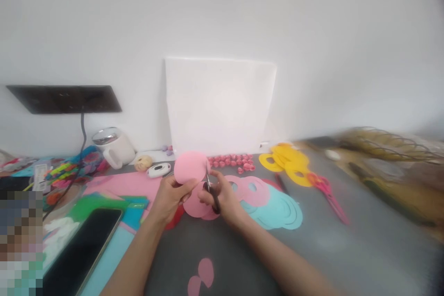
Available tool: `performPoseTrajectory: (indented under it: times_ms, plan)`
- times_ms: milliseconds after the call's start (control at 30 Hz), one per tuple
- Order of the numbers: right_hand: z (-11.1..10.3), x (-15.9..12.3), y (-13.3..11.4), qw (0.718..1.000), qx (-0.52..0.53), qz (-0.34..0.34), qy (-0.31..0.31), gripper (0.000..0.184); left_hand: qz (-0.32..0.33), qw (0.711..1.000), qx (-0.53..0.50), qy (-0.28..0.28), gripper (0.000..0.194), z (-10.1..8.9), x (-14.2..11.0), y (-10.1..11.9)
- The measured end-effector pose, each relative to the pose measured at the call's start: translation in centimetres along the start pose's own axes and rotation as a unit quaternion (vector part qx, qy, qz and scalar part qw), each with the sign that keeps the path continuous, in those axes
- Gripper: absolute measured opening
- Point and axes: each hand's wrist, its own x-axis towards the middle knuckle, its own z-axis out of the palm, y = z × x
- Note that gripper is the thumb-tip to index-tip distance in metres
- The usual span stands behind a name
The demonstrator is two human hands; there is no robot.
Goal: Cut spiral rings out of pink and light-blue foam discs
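Over the grey bench (178, 256), the left hand (171, 196) pinches a pink disc (190, 166) by its lower edge, and the right hand (225, 196) grips scissors (209, 187), blades pointing away along the disc's right rim.

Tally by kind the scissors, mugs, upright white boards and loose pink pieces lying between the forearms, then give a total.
Scissors: 2 (black-handled pair, pink pair)
White mug: 1
White board: 1
Loose pink pieces: 2
Total: 6
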Motion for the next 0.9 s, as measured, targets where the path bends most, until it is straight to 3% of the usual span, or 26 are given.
performPoseTrajectory:
  times_ms: [567,733,900]
  plan:
    - [0.44,-0.15,-0.42,0.999,-0.007,0.030,0.012,0.065,-0.010,0.997,-0.069,-0.021,0.026,-0.13,-0.15,0.58]
    - [0.81,-0.48,-0.61,0.999,-0.015,0.048,0.004,0.065,-0.013,0.999,-0.033,-0.002,0.030,-0.21,0.01,0.14]
    - [0.48,-0.17,-0.32,1.000,0.020,0.010,-0.015,0.062,-0.013,1.000,-0.016,-0.004,0.031,-0.39,-0.03,-0.22]
